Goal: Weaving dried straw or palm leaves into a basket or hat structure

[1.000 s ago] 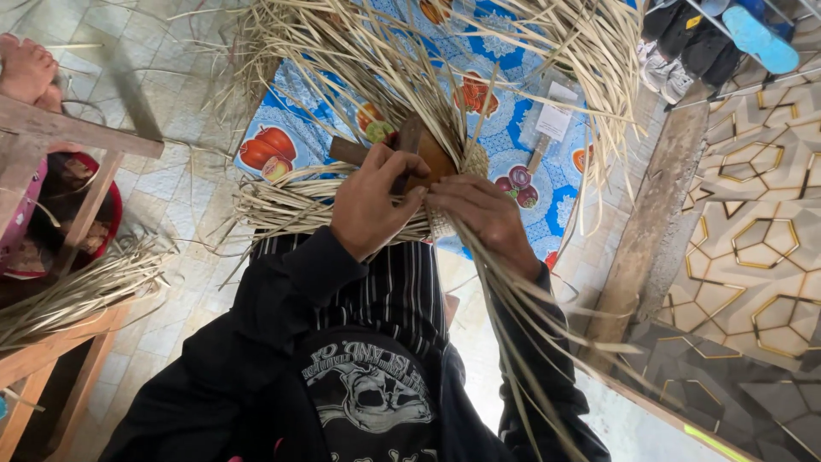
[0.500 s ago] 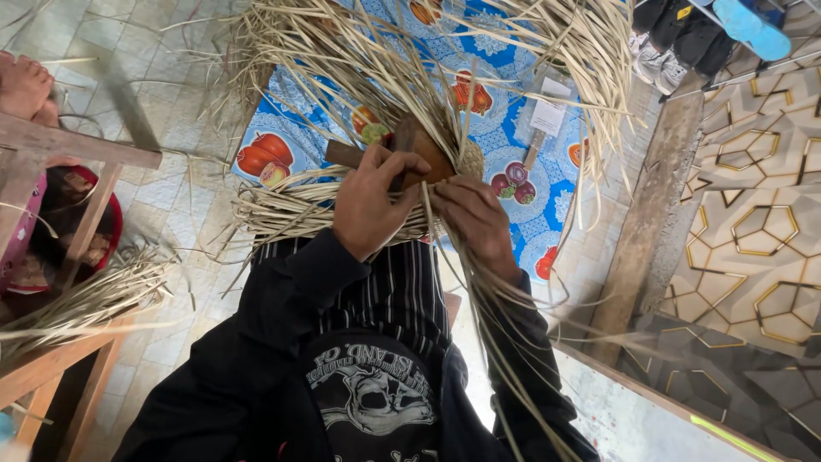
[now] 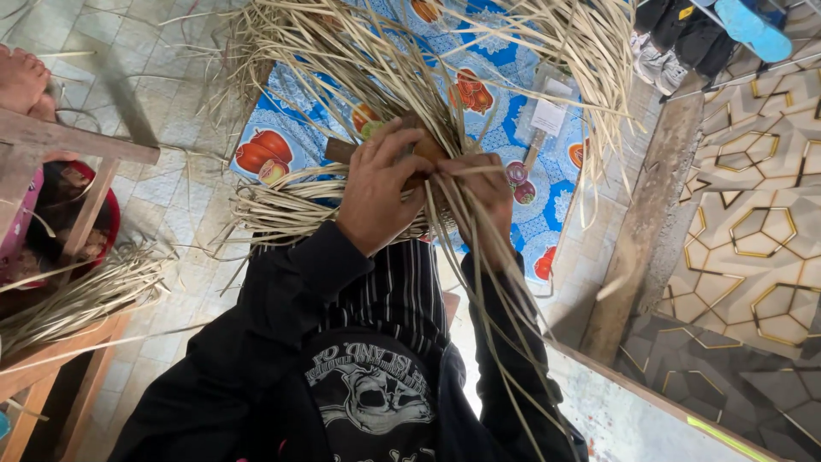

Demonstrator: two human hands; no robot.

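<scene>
Pale dry straw strips (image 3: 359,68) fan outward from a woven piece held in front of my chest. My left hand (image 3: 376,195) grips the strips, with its fingers over a brown wooden block (image 3: 340,151) at the centre of the weave. My right hand (image 3: 486,192) pinches a bunch of strips that trail down past my right sleeve (image 3: 505,342). A flat band of strips (image 3: 282,212) sticks out to the left beneath my left hand. Both hands touch each other at the block.
A blue cloth with fruit prints (image 3: 265,145) lies on the tiled floor under the work. At the left are a wooden bench (image 3: 60,145), a red bowl (image 3: 107,231), loose straw (image 3: 77,295) and another person's foot (image 3: 21,81). Shoes (image 3: 676,38) and a wooden beam (image 3: 650,214) are at the right.
My hands stay on the weave at the block, and the fingers shift only slightly among the strips. The view has drifted a little.
</scene>
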